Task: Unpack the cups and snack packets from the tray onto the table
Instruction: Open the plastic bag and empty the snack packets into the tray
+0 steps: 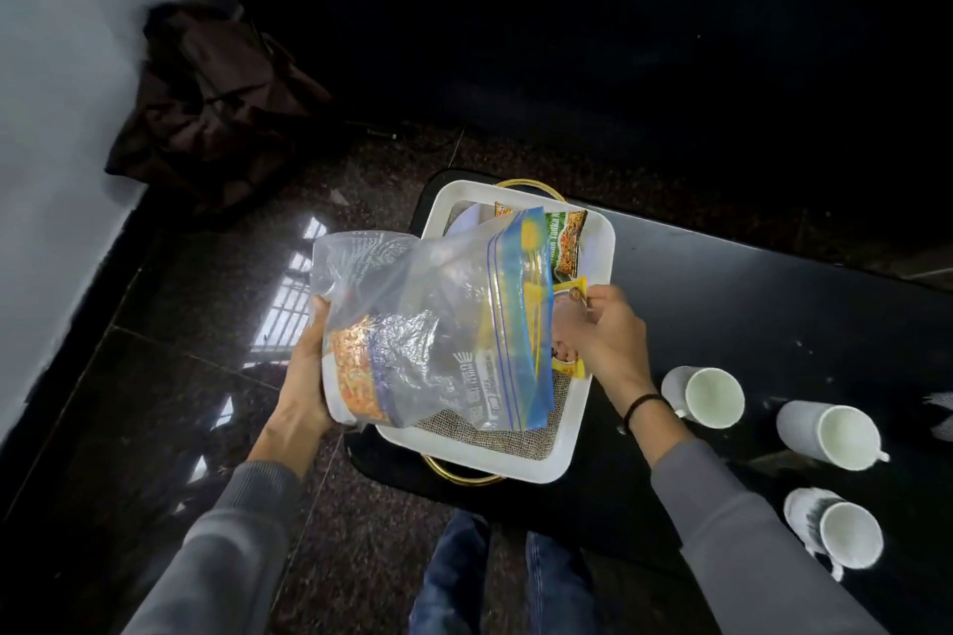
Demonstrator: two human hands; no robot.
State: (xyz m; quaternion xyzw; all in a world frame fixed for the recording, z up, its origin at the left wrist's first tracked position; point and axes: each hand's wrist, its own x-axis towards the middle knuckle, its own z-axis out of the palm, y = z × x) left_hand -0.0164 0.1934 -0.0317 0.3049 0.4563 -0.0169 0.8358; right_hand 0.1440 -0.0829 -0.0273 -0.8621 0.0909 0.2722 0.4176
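A white tray [562,449] with gold handles and a woven liner sits at the left end of a black table [748,284]. My left hand [304,376] grips a clear zip bag [433,325] with a snack packet inside, lifted over the tray's left edge. My right hand [603,330] pinches a yellow snack packet [573,294] inside the tray. A green packet [564,242] and an orange one [505,210] lie at the tray's far end. Three white cups stand on the table to the right: one [709,397] nearest the tray, another [830,436] beyond it, a third [838,531] closest to me.
A dark bag [206,103] lies on the polished stone floor [206,325] against a pale wall [56,119] at left. My knees in jeans [505,578] are below the table's near edge. A patterned object [941,415] shows at the right border.
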